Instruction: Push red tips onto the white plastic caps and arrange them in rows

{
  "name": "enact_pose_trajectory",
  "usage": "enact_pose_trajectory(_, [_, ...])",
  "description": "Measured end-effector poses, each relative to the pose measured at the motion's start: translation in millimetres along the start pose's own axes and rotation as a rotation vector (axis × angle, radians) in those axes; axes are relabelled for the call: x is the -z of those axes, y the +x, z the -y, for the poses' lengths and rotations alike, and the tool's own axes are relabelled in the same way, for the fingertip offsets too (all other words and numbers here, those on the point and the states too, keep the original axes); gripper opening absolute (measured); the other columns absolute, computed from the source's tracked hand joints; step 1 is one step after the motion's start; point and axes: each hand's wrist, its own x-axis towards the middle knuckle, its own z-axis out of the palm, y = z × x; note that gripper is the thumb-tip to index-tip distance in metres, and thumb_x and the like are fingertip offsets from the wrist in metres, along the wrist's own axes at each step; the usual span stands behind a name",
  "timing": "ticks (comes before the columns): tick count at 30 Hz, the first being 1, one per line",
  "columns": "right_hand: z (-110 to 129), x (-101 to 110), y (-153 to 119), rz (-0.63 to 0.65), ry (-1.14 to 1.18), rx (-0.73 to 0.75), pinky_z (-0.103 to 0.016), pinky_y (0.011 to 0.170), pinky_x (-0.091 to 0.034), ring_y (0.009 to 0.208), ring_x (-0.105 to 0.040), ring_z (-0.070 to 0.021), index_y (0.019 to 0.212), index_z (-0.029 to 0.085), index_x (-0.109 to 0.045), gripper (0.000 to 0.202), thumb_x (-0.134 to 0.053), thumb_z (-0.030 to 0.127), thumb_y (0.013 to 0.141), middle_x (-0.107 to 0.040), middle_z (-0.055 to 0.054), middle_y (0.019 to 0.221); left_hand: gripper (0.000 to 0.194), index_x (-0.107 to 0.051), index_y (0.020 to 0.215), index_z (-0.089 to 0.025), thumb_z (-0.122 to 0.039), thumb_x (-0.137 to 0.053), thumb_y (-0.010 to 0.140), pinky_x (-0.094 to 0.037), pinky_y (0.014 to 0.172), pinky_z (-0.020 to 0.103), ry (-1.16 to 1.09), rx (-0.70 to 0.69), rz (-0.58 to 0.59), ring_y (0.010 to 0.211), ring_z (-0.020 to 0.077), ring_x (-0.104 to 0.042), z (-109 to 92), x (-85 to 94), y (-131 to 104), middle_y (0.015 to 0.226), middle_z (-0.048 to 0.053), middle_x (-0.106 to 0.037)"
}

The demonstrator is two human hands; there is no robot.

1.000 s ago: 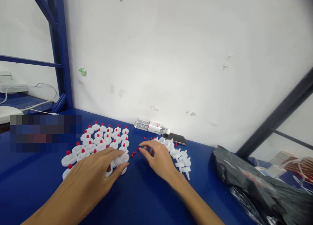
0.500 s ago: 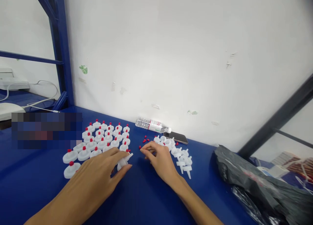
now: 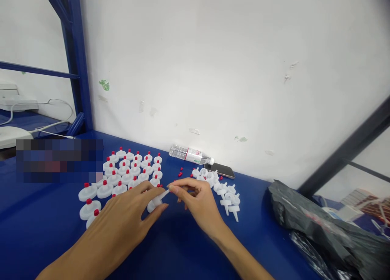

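Note:
Between the thumb and fingers of my left hand [image 3: 131,207] is a white nozzle cap [image 3: 156,202], tilted so its thin spout points up and to the right. My right hand [image 3: 196,196] pinches at the tip of that spout, and its fingertips hide most of what they hold; a trace of red shows there. Left of and behind my left hand stand rows of white nozzle caps with red tips [image 3: 105,188]. Beyond my right hand lie several loose red tips [image 3: 180,174] and a heap of bare white nozzle caps [image 3: 226,194].
A clear plastic bottle [image 3: 190,155] lies near the wall, beside a dark phone [image 3: 219,170]. On the right of the blue table [image 3: 189,255] is a crumpled grey plastic bag [image 3: 323,227]. A blue metal post [image 3: 79,60] rises at the left.
My right hand has moved left from near the loose red tips to the spout's end, with a red tip in its pinch. My left hand keeps hold of the nozzle cap.

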Motion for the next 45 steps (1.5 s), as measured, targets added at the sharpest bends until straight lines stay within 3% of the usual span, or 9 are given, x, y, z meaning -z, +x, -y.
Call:
enact_pose_trajectory(4, [0.6, 0.5, 0.2, -0.007, 0.013, 0.007, -0.022, 0.050, -0.043, 0.062, -0.062, -0.0147, 0.095, 0.026, -0.089, 0.025, -0.083, 0.049, 0.086, -0.077, -0.003, 0.077, 0.033, -0.079, 0.122, -0.032, -0.039, -0.054, 0.101, -0.051, 0.069, 0.031, -0.018, 0.023, 0.047, 0.076, 0.0198, -0.072, -3.1, 0.5, -1.1, 0.106, 0.005, -0.077])
enact_pose_trajectory(9, [2.2, -2.1, 0.5, 0.005, 0.112, 0.000, -0.021, 0.047, -0.043, 0.058, -0.060, -0.0136, 0.091, 0.023, -0.089, 0.031, -0.087, 0.052, 0.081, -0.074, -0.003, 0.070, 0.035, -0.078, 0.127, -0.035, -0.044, -0.055, 0.102, -0.054, 0.072, 0.032, -0.025, 0.011, -0.002, 0.079, 0.0214, -0.074, -4.3, -0.6, -0.7, 0.106, 0.005, -0.076])
enact_pose_trajectory(16, [2.0, -7.6, -2.3, 0.000, 0.169, -0.028, -0.020, 0.046, -0.041, 0.058, -0.057, -0.0120, 0.090, 0.022, -0.089, 0.030, -0.088, 0.049, 0.079, -0.075, -0.004, 0.074, 0.039, -0.078, 0.127, -0.026, -0.045, -0.054, 0.102, -0.058, 0.074, 0.039, 0.011, 0.029, 0.013, 0.090, 0.0290, -0.078, -3.1, -5.2, -0.3, 0.118, 0.010, -0.079])
enact_pose_trajectory(21, [4.0, -14.1, -6.0, -0.020, 0.220, -0.042, -0.022, 0.047, -0.044, 0.062, -0.065, -0.0160, 0.095, 0.023, -0.089, 0.029, -0.090, 0.044, 0.075, -0.080, -0.005, 0.077, 0.040, -0.078, 0.125, -0.026, -0.050, -0.056, 0.102, -0.057, 0.074, 0.037, -0.006, 0.026, -0.101, 0.073, 0.0253, -0.074, -6.0, -7.4, -0.5, 0.092, 0.006, -0.080])
enact_pose_trajectory(25, [7.5, -17.5, -7.2, -0.025, 0.290, -0.087, -0.023, 0.053, -0.049, 0.073, -0.073, -0.0203, 0.101, 0.024, -0.089, 0.034, -0.091, 0.044, 0.073, -0.084, -0.007, 0.088, 0.058, -0.073, 0.137, -0.022, -0.061, -0.056, 0.097, -0.054, 0.062, 0.033, -0.033, 0.136, -0.140, 0.058, 0.0228, -0.068, -12.0, -4.1, 1.5, 0.070, 0.001, -0.074])
enact_pose_trajectory(30, [8.2, -3.0, -0.4, -0.026, 0.181, -0.057, -0.029, 0.062, -0.055, 0.076, -0.073, -0.0222, 0.102, 0.024, -0.089, 0.032, -0.091, 0.044, 0.076, -0.085, -0.006, 0.090, 0.071, -0.068, 0.141, -0.021, -0.073, -0.055, 0.095, -0.049, 0.054, 0.030, -0.102, 0.146, -0.236, 0.049, 0.0175, -0.061, -14.5, 5.8, 2.2, 0.069, -0.002, -0.073])
enact_pose_trajectory(34, [-6.8, 11.1, 3.9, -0.079, -0.237, 0.158, -0.036, 0.076, -0.058, 0.085, -0.076, -0.0257, 0.103, 0.029, -0.089, 0.016, -0.080, 0.029, 0.090, -0.086, -0.004, 0.096, 0.050, -0.073, 0.130, -0.024, -0.059, -0.052, 0.102, -0.048, 0.056, 0.028, -0.087, 0.095, -0.350, 0.051, 0.0151, -0.060, -16.0, 19.7, 4.1, 0.071, -0.003, -0.071])
enact_pose_trajectory(37, [-21.9, 10.7, 2.9, -0.019, -0.478, 0.273, -0.038, 0.084, -0.057, 0.090, -0.078, -0.0263, 0.107, 0.031, -0.088, 0.023, -0.074, 0.018, 0.095, -0.086, -0.003, 0.099, 0.042, -0.074, 0.129, -0.024, -0.049, -0.052, 0.103, -0.049, 0.058, 0.027, -0.093, 0.059, -0.393, 0.053, 0.0135, -0.060, -17.9, 26.7, 5.9, 0.073, -0.004, -0.071])
enact_pose_trajectory(45, [-18.1, -13.6, -4.6, 0.114, -0.211, 0.040, -0.029, 0.072, -0.054, 0.078, -0.075, -0.0205, 0.102, 0.029, -0.089, 0.013, -0.080, 0.031, 0.093, -0.085, -0.001, 0.090, 0.039, -0.076, 0.125, -0.023, -0.042, -0.052, 0.102, -0.051, 0.061, 0.028, -0.092, 0.033, -0.399, 0.055, 0.0141, -0.060, -18.2, 25.1, 6.7, 0.071, -0.004, -0.069])
